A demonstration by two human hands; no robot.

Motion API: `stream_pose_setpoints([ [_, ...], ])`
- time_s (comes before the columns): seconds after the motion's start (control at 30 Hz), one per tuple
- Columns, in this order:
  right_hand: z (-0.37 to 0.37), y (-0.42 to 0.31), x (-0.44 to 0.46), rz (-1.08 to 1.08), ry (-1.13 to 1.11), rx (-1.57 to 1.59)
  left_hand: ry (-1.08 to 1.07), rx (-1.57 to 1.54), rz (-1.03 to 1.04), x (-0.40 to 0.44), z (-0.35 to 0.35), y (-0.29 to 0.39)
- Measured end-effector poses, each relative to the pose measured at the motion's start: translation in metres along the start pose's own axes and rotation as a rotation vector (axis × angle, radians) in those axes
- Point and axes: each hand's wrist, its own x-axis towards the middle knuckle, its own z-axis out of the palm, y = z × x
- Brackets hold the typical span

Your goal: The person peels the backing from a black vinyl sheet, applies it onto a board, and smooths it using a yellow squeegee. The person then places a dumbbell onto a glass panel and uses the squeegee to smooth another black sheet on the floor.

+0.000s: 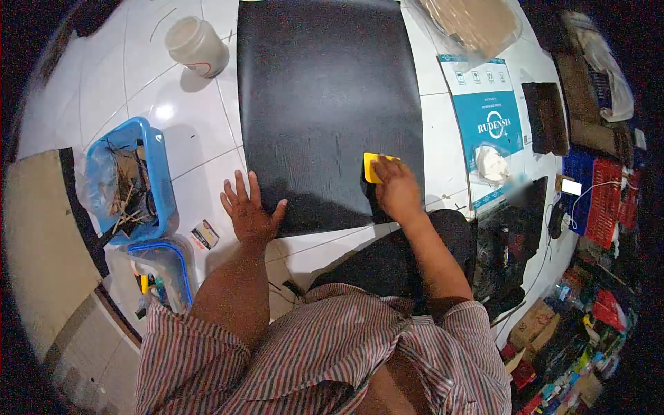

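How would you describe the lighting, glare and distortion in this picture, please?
In the head view, a bright glare spot sits on the white floor and a softer sheen on the black sheet; also in the head view, the jar casts a shadow, wide-angle distortion bows the scene toward the edges, and the corners fall into grainy darkness.

We note, on the floor (200,131): sheet (325,90) before us, scraper (371,168) on it under our right hand (398,188). Left: jar (197,47), nearer us a basin (166,181) holding scraps (128,183). Right: carton (487,114), bag (492,164) upon it.
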Motion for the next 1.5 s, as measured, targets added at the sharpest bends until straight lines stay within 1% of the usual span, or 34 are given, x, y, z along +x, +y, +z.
stream_pose_setpoints([
  [0.07,-0.003,-0.007,0.0,0.0,-0.02,-0.06,-0.02,0.015,-0.013,0.0,-0.003,0.002],
  [0.1,-0.001,-0.002,0.006,0.012,0.024,-0.072,-0.036,0.027,-0.024,0.0,-0.004,0.003],
  [0.13,-0.001,0.002,0.015,0.009,0.022,-0.07,-0.037,0.029,-0.027,0.0,-0.003,0.004],
  [0.2,-0.01,0.004,0.035,0.28,-0.01,-0.13,0.011,0.032,-0.009,-0.001,0.0,0.002],
  [0.23,-0.004,0.008,0.042,0.277,0.049,-0.169,0.011,0.033,-0.008,-0.001,0.0,0.002],
  [0.33,0.003,-0.015,0.061,0.327,0.027,-0.135,0.042,0.024,0.017,-0.001,0.002,0.001],
  [0.37,0.014,-0.026,0.063,0.238,0.128,-0.173,0.04,0.024,0.013,-0.001,0.002,0.001],
  [0.4,0.008,-0.051,0.065,0.25,0.078,-0.146,0.038,0.024,0.009,-0.001,0.003,0.001],
  [0.43,0.019,-0.064,0.069,0.174,0.066,-0.213,0.038,0.023,0.009,-0.001,0.002,0.002],
  [0.47,0.031,-0.079,0.072,0.137,0.091,-0.159,0.026,0.029,0.006,0.0,0.0,0.002],
  [0.5,0.039,-0.095,0.072,0.063,0.154,-0.19,0.015,0.035,0.004,0.0,-0.001,0.003],
  [0.53,0.036,-0.114,0.074,0.058,0.149,-0.141,0.014,0.037,0.004,0.001,-0.001,0.003],
  [0.6,0.042,-0.139,0.079,-0.039,0.129,-0.125,0.004,0.024,0.001,0.001,-0.002,0.002],
  [0.63,0.045,-0.151,0.08,-0.039,0.129,-0.123,0.003,0.026,0.0,0.001,-0.002,0.001],
  [0.7,0.046,-0.172,0.079,-0.081,-0.018,-0.104,-0.006,0.027,-0.002,0.0,-0.001,0.002],
  [0.73,0.046,-0.177,0.076,-0.082,-0.017,-0.106,-0.004,0.026,-0.003,-0.001,0.0,0.001],
  [0.8,0.046,-0.184,0.07,-0.219,-0.006,-0.092,-0.023,0.051,0.008,-0.001,0.002,-0.003],
  [0.83,0.045,-0.181,0.066,-0.234,0.03,-0.021,-0.021,0.053,0.005,-0.001,0.003,-0.005],
  [0.9,0.041,-0.168,0.064,-0.226,0.043,-0.033,0.048,-0.01,0.017,-0.002,0.002,-0.002],
  [0.93,0.039,-0.16,0.064,-0.216,0.055,-0.047,0.047,-0.007,0.008,-0.003,0.001,0.0],
  [0.97,0.041,-0.149,0.066,-0.127,0.04,-0.094,0.046,-0.026,0.0,-0.001,-0.002,0.002],
  [1.03,0.036,-0.112,0.067,-0.046,0.1,-0.112,0.05,-0.061,-0.01,-0.001,-0.002,0.002],
  [1.17,0.017,-0.024,0.064,0.237,0.071,-0.203,0.059,-0.066,-0.005,0.0,-0.003,0.002],
  [1.2,0.011,-0.007,0.059,0.294,0.118,-0.222,0.046,-0.068,-0.01,0.0,-0.004,0.002],
  [1.23,0.007,0.004,0.055,0.351,0.165,-0.241,0.032,-0.071,-0.015,0.0,-0.004,0.002],
  [1.27,0.002,0.009,0.054,0.351,0.167,-0.24,0.033,-0.071,-0.013,0.0,-0.004,0.002],
  [1.33,-0.004,0.015,0.054,0.526,0.083,-0.135,0.04,-0.066,-0.005,-0.001,-0.003,0.001],
  [1.4,-0.002,0.002,0.056,0.532,0.089,-0.097,0.025,-0.059,-0.014,-0.001,-0.003,0.002],
  [1.5,0.015,-0.037,0.063,0.21,0.109,-0.218,0.012,-0.057,-0.025,-0.001,-0.003,0.001],
])
